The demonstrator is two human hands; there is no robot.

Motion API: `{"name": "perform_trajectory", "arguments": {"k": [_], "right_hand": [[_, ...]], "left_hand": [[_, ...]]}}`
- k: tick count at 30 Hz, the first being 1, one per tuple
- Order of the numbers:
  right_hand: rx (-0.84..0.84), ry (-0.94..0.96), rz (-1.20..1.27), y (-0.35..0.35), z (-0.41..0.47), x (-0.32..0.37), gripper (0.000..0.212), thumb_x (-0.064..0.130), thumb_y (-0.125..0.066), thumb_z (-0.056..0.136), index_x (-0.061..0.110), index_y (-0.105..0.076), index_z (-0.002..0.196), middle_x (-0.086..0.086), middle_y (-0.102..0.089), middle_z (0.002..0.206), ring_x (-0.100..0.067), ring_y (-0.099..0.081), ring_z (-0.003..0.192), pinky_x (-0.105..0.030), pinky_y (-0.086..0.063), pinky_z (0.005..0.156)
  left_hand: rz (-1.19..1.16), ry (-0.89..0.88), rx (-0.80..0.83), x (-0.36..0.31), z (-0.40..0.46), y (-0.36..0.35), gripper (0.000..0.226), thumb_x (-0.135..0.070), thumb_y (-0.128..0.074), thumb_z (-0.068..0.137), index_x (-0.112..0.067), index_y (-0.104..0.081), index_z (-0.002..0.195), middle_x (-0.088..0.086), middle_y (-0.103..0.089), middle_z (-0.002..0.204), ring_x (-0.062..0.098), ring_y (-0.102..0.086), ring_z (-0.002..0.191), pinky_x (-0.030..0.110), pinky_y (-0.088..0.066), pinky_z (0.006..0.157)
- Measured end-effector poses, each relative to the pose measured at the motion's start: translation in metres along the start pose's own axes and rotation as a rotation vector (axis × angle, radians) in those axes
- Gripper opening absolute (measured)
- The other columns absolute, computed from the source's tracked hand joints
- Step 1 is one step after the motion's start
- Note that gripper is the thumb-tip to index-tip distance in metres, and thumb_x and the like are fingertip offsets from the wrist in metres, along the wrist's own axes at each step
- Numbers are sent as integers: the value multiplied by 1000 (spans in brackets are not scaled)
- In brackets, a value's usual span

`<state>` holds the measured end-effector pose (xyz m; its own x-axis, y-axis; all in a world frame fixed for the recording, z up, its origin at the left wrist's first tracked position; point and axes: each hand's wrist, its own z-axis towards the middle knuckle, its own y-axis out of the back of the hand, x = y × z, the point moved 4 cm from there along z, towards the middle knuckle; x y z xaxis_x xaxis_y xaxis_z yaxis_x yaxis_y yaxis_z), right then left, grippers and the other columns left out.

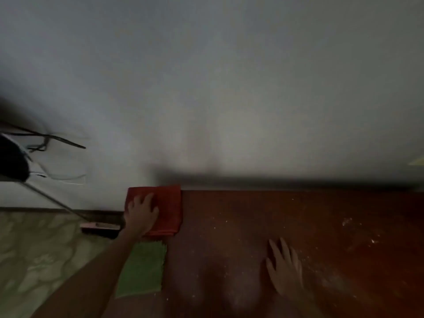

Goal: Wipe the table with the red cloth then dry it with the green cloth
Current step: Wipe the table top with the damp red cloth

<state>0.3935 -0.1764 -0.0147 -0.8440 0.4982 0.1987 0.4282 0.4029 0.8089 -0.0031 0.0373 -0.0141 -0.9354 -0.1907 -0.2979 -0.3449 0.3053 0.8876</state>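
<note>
The dark reddish-brown table (286, 214) stands against a pale wall and is speckled with white crumbs and dust. A folded red cloth (168, 207) lies at its far left corner. My left hand (141, 213) rests flat on the cloth's left part, fingers spread over it. Just in front of it, at the table's left edge, lies the green cloth (143, 269), partly hidden by my left forearm. Near the front middle of the table, my right hand (284, 267) lies flat on the wood with its fingers apart and nothing in it.
Left of the table, a broom (98, 227) leans with its brush head on the patterned floor (34, 255). A dark object with cables (13, 157) sits at the far left by the wall. The frame is dim and blurred.
</note>
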Motion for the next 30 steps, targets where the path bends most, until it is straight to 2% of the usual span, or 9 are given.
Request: {"name": "perform_trajectory", "arguments": {"k": [4, 6, 9, 12, 15, 17, 20, 25, 30], "right_hand": [[-73, 19, -43, -12, 4, -11, 56, 48, -24, 101, 42, -1, 153, 9, 13, 162, -25, 5, 150, -46, -10, 121], [-114, 32, -35, -20, 6, -16, 59, 59, -10, 96, 43, -5, 152, 10, 8, 163, -25, 2, 150, -48, -10, 120], [-179, 55, -63, -29, 10, -22, 74, 68, 9, 89, 40, -18, 152, 7, -7, 163, -25, -7, 148, -52, -15, 117], [-156, 47, -88, -38, 14, -24, 71, 63, 5, 91, 37, -17, 153, 4, -7, 163, -23, 0, 145, -49, -8, 118], [-138, 32, -95, -41, 16, -26, 65, 58, -2, 97, 33, -28, 151, -2, -23, 160, -28, -14, 143, -47, -12, 116], [-152, 30, -101, -42, 15, -26, 60, 53, -9, 100, 29, -33, 149, -5, -31, 156, -30, -24, 140, -48, -13, 111], [-171, 37, -104, -42, 16, -25, 58, 52, -11, 100, 29, -31, 150, -5, -29, 156, -31, -22, 140, -45, -7, 112], [-196, 43, -101, -47, 18, -30, 57, 56, -10, 99, 37, -14, 153, 2, -14, 162, -25, -8, 145, -39, 9, 115], [-223, 90, -115, -46, 19, -32, 59, 57, -7, 97, 37, -13, 152, 2, -12, 161, -25, -8, 144, -53, -14, 116]], "left_hand": [[98, 23, 9, 20, 28, -1, 62, -50, -54, 96, -39, -30, 152, 11, -23, 158, 44, -18, 143, 63, -23, 113], [113, 38, 66, 22, 34, -10, 66, -61, -49, 94, -44, -24, 152, 8, -15, 161, 42, -11, 145, 62, -20, 114], [125, 48, 31, 19, 30, -24, 73, -73, -40, 91, -43, -21, 154, 9, -11, 162, 41, -6, 146, 62, -17, 114], [121, 55, -25, 4, 14, -36, 78, -77, -26, 88, -38, -20, 156, 13, -11, 163, 43, -3, 148, 65, -13, 114], [105, 49, -32, -22, -2, -51, 77, -74, -28, 91, -36, -20, 156, 15, -12, 164, 45, -2, 148, 68, -10, 114], [125, 24, -22, -43, -12, -62, 80, -77, -20, 89, -36, -18, 157, 15, -11, 164, 46, -2, 148, 68, -10, 114], [120, 0, 15, -84, -34, -82, 88, -79, -6, 81, -35, -17, 157, 16, -12, 164, 47, -4, 148, 67, -9, 114], [41, -85, 55, -159, -105, -137, 84, -77, -23, 87, -28, -29, 155, 22, -26, 159, 52, -17, 144, 72, -10, 110], [83, -245, 74, -193, -142, -159, 86, -75, -42, 77, -28, -42, 149, 25, -36, 153, 53, -23, 139, 71, -12, 106]]}}
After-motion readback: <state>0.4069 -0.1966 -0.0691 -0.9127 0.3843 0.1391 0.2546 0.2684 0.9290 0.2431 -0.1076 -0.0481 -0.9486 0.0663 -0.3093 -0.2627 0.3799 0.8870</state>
